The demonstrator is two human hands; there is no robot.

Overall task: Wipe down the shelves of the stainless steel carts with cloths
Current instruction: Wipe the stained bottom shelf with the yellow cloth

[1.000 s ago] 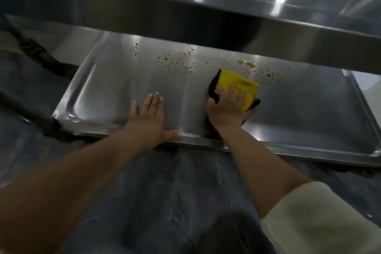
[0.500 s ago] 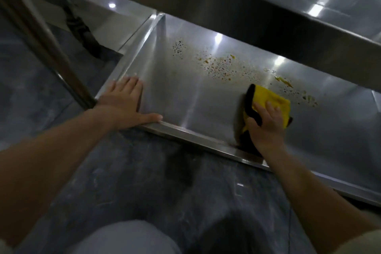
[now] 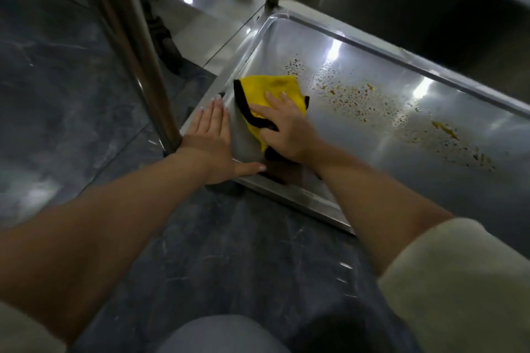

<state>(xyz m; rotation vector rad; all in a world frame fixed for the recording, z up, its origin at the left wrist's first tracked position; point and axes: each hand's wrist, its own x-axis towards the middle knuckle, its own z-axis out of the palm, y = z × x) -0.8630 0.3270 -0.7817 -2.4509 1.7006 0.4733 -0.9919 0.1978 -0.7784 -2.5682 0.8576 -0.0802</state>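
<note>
On spattered shelf: yellow cloth under right hand.

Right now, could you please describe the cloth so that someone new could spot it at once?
Find the lowest steel shelf of the cart, near the floor. At its left end, beside the upright post, the right hand presses the cloth flat. It is the only bright yellow thing there, edged in black, left of the brownish speckled spill.
</note>
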